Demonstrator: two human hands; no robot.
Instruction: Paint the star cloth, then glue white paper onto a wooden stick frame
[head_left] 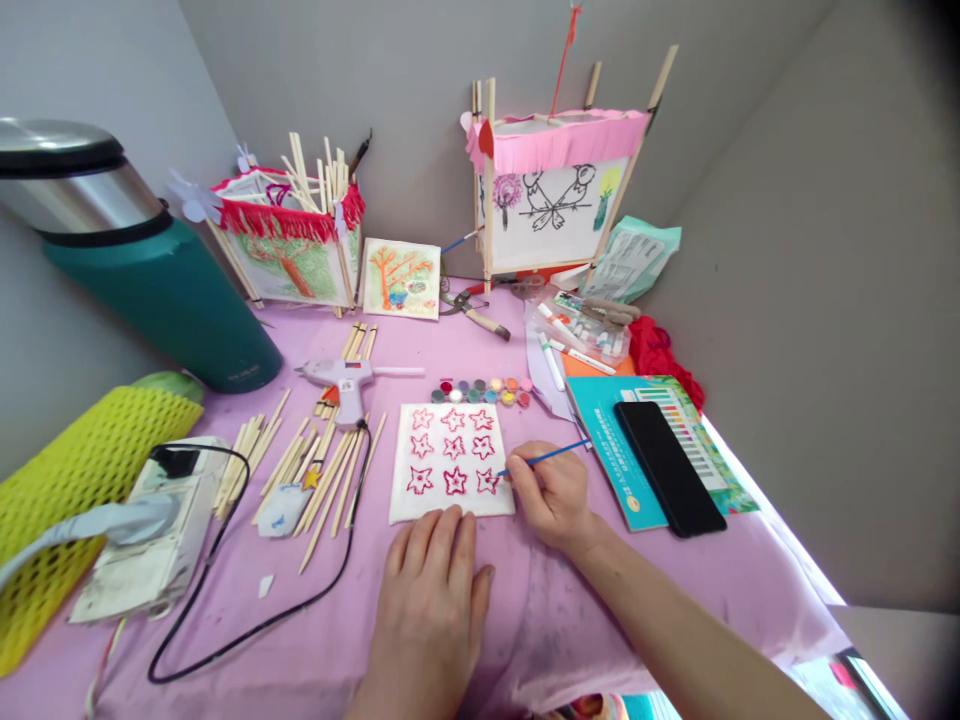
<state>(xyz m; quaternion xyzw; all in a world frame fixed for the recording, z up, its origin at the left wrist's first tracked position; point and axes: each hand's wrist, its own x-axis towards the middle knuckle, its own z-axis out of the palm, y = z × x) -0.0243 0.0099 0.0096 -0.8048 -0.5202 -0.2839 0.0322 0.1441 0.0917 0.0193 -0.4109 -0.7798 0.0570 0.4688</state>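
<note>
A white square panel (437, 506) lies flat on the pink cloth, with rows of star-shaped flowers outlined in red and pink. My right hand (551, 493) is closed around a thin blue paintbrush (559, 453); its tip is at the flower in the lower right corner. My left hand (435, 580) lies flat, fingers stretched out, with the fingertips at the panel's lower edge. Just beyond the panel stand small round paint pots (490, 397) in several colours.
At left are a glue gun (345, 385), loose wooden sticks (330, 480), a power strip (154, 555) with a black cord, and a teal bottle (165, 290). At right a black phone (667, 468) rests on a teal book (622, 480). Pliers (480, 315) and paper lanterns (555, 215) stand behind.
</note>
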